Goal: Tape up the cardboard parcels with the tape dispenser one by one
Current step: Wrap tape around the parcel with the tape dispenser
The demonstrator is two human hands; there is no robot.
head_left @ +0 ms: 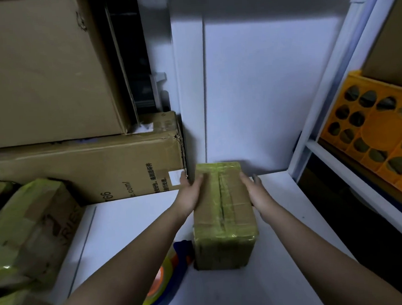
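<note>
Parcel point(223, 210), wrapped in yellowish tape, stands on the white counter point(285, 253) between both hands. Left hand point(190, 191) lies with straight fingers against its left side and right hand point(255, 189) flat against its right side. Tape dispenser point(165, 274) lies just left of the parcel, under the left forearm.

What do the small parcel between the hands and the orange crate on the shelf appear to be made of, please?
The small parcel looks like brown cardboard wrapped in glossy yellowish tape: creases and sheen show. The orange crate seems moulded plastic, matte, with a uniform colour and a regular pattern of holes.
</note>
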